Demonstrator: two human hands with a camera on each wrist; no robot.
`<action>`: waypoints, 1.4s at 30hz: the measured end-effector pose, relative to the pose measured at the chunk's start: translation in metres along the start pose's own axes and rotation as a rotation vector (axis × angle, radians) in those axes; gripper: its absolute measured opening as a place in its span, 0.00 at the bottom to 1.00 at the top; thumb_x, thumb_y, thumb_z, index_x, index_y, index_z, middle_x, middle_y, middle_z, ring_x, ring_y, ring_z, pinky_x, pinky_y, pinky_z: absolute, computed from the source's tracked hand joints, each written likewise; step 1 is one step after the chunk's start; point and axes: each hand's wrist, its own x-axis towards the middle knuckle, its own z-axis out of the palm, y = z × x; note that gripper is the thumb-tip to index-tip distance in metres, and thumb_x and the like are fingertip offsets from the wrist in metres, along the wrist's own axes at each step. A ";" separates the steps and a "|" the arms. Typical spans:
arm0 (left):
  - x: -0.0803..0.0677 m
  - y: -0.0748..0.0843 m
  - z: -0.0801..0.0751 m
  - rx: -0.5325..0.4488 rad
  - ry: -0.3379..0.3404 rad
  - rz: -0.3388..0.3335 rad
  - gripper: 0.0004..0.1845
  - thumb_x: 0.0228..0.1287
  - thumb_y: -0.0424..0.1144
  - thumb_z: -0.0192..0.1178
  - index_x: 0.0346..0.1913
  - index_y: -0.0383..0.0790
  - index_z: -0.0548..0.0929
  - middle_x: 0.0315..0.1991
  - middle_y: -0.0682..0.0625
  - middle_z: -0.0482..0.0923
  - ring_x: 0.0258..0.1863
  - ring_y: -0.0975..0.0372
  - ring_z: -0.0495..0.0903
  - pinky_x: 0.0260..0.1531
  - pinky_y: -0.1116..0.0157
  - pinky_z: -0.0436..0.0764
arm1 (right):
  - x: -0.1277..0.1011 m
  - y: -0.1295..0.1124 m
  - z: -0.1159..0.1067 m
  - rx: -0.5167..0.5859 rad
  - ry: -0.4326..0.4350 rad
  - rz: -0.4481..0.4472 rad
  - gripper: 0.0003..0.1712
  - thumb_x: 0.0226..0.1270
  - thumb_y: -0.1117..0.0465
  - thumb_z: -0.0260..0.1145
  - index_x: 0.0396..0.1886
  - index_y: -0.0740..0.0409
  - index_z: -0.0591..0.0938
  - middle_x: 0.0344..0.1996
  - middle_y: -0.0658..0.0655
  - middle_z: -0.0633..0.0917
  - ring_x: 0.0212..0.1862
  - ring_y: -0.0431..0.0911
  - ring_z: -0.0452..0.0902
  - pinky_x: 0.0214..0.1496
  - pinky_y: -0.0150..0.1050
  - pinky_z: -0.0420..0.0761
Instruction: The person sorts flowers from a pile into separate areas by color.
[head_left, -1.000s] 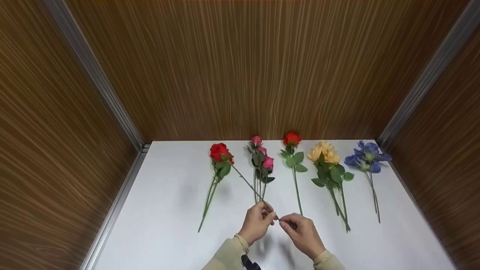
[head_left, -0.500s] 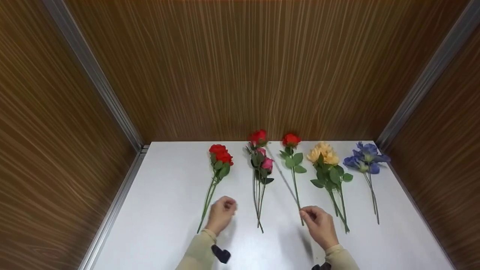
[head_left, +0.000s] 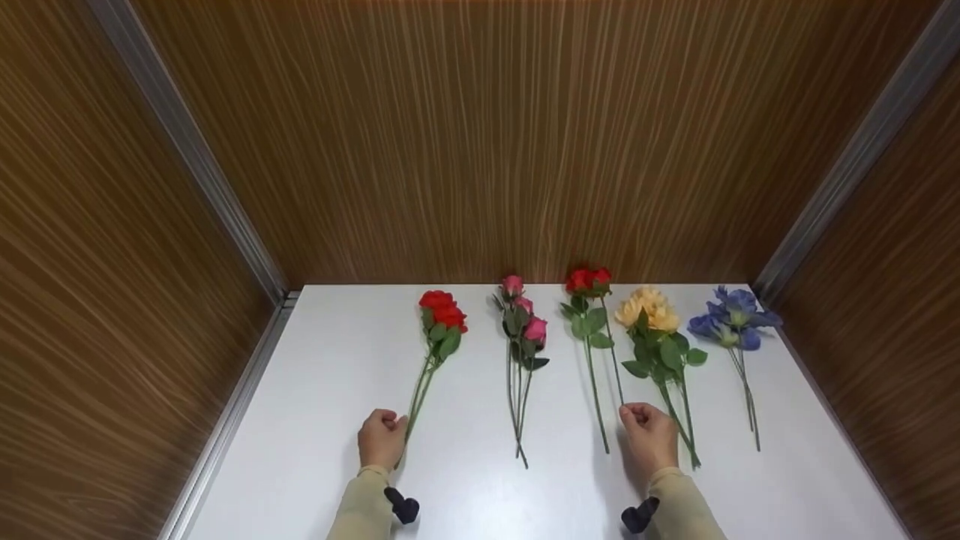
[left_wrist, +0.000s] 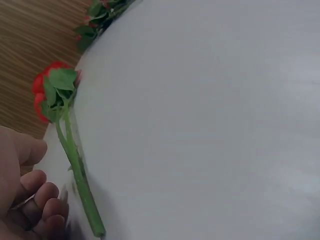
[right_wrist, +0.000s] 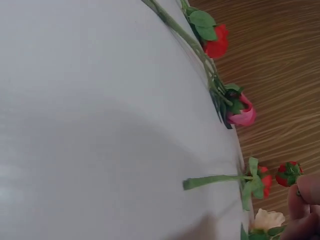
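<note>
My right hand (head_left: 649,435) pinches the thin stem of a red rose (head_left: 601,277) near its lower end. The flower head overlaps another red rose (head_left: 579,282) lying on the white table. In the right wrist view, the held rose (right_wrist: 289,173) shows beside my thumb and fingers, apart from the lying rose's green stem (right_wrist: 210,181). My left hand (head_left: 382,439) holds nothing. Its fingers curl loosely beside the lower stems of a pair of red roses (head_left: 444,309), and the left wrist view shows those stems (left_wrist: 82,182) just past the fingertips.
Pink roses (head_left: 535,328) lie between the two red groups. Yellow flowers (head_left: 649,309) lie close to the right hand, with blue flowers (head_left: 736,315) farther right. Brown wood-grain panels (head_left: 480,150) enclose the white table (head_left: 300,390) at back and sides.
The left hand has let go of the rose's stem and moved left to the paired red roses. The right hand has carried the rose rightward, its head now at the single red rose.
</note>
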 end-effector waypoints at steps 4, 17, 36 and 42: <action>-0.001 -0.004 0.002 0.023 -0.015 0.002 0.13 0.61 0.39 0.65 0.41 0.32 0.79 0.31 0.47 0.75 0.31 0.57 0.74 0.33 0.59 0.73 | 0.000 0.005 0.008 -0.019 -0.013 0.015 0.10 0.66 0.61 0.65 0.37 0.66 0.84 0.27 0.56 0.83 0.31 0.45 0.74 0.31 0.33 0.72; -0.004 -0.005 0.011 0.125 0.006 0.048 0.12 0.56 0.41 0.68 0.38 0.36 0.84 0.31 0.47 0.77 0.33 0.55 0.75 0.37 0.56 0.73 | -0.005 0.020 0.018 -0.096 -0.099 0.053 0.12 0.67 0.58 0.63 0.39 0.63 0.84 0.29 0.54 0.83 0.33 0.46 0.76 0.36 0.40 0.73; -0.001 0.002 0.010 0.166 0.011 0.016 0.11 0.57 0.44 0.67 0.35 0.38 0.84 0.31 0.47 0.78 0.34 0.53 0.76 0.39 0.54 0.73 | -0.003 0.015 0.023 -0.224 -0.180 0.034 0.10 0.60 0.60 0.67 0.36 0.62 0.84 0.26 0.52 0.82 0.32 0.47 0.77 0.37 0.42 0.74; -0.002 0.003 0.010 0.172 0.009 0.009 0.10 0.57 0.43 0.66 0.33 0.39 0.84 0.31 0.47 0.78 0.34 0.53 0.76 0.39 0.54 0.73 | -0.004 0.010 0.021 -0.239 -0.198 0.012 0.10 0.58 0.63 0.63 0.38 0.64 0.83 0.28 0.54 0.81 0.33 0.49 0.76 0.39 0.46 0.74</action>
